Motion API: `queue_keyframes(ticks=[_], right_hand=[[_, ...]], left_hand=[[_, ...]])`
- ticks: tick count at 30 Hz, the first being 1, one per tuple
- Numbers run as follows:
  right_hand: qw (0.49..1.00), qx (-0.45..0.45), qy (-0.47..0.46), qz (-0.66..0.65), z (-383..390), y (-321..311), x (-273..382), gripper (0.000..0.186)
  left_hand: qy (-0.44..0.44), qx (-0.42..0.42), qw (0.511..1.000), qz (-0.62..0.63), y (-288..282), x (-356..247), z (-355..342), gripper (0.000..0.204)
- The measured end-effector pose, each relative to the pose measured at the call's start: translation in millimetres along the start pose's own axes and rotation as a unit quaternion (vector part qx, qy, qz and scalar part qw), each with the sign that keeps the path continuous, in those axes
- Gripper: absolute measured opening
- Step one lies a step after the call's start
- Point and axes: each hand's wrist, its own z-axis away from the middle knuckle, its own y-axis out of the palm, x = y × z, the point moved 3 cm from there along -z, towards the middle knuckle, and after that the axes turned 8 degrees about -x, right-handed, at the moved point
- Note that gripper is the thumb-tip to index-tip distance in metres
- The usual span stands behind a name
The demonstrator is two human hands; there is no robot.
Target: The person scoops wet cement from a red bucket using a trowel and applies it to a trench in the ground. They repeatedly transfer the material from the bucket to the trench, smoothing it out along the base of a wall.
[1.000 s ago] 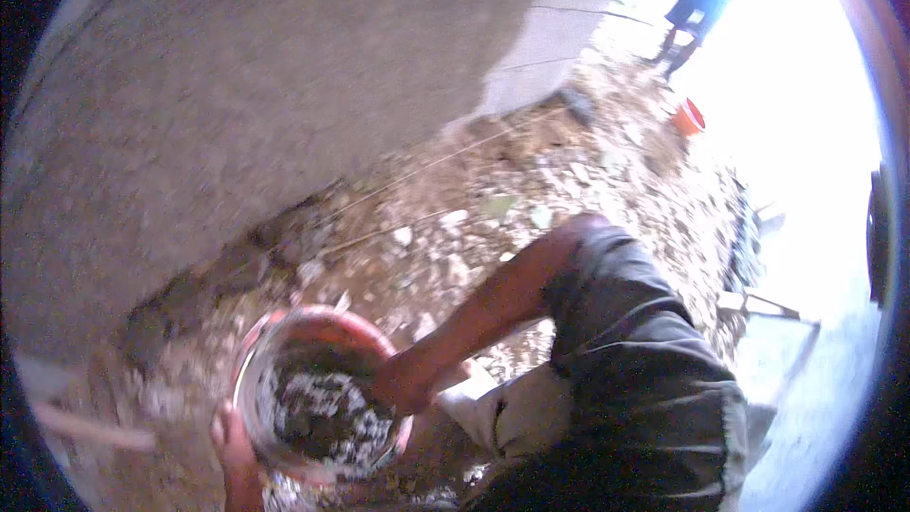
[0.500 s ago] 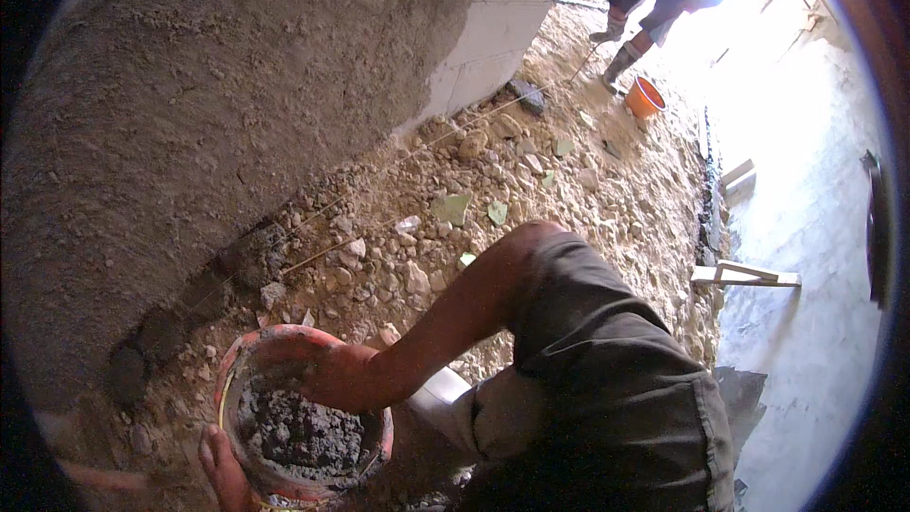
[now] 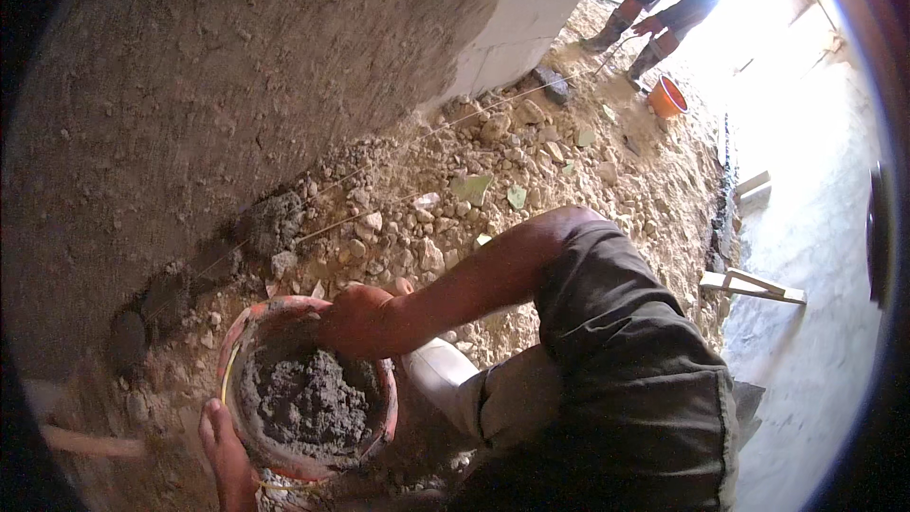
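Observation:
An orange-rimmed bucket (image 3: 391, 408) tilts toward me at the lower left, with wet grey mortar (image 3: 308, 403) inside it. My left hand (image 3: 225, 450) grips its left side, fingers against the outer rim near a yellow wire handle (image 3: 227, 372). My right hand (image 3: 360, 320) is closed in a fist over the bucket's upper right rim, the forearm coming down from a bent elbow. What that fist holds, if anything, is hidden.
Rubble and stones (image 3: 427, 228) cover the ground beside a rough plastered wall (image 3: 218, 85). A thin string (image 3: 445, 126) runs along its foot. Further off, a person in boots (image 3: 649, 28) bends near an orange bucket (image 3: 668, 98). A wooden brace (image 3: 754, 286) leans against the right wall.
My right hand has risen from the mortar toward the bucket's rim. The far person has bent lower, a hand now down by the shins. The whole view has shifted slightly.

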Motion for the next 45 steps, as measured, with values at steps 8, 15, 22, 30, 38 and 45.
queue_keyframes(ticks=[8, 15, 22, 30, 38, 45], right_hand=[[0.992, 0.106, -0.034, -0.067, -12.0, 10.9, 19.9, 0.024], [0.991, 0.123, 0.005, 0.048, -9.7, -2.4, -10.2, 0.034], [0.932, 0.252, 0.012, -0.26, 17.4, 87.7, 21.7, 0.048], [0.889, 0.191, -0.05, -0.414, 6.8, 61.4, 56.6, 0.042], [0.635, 0.325, 0.004, -0.701, 5.9, 68.9, 46.8, 0.032], [0.674, 0.361, 0.114, -0.634, -9.0, 39.5, -9.9, 0.031]], left_hand=[[0.034, 0.041, 0.997, -0.058, -6.7, -3.3, 1.4, 0.051], [0.184, 0.026, 0.982, -0.018, -0.8, -15.4, -5.7, 0.042], [0.141, 0.042, 0.986, 0.074, 5.2, 2.5, -3.0, 0.035], [0.189, 0.022, 0.979, 0.065, 6.7, -1.8, -6.0, 0.034], [0.136, 0.038, 0.988, 0.058, 0.5, -4.8, -4.5, 0.035], [0.188, 0.019, 0.981, 0.044, 1.4, -2.2, -6.7, 0.036]])
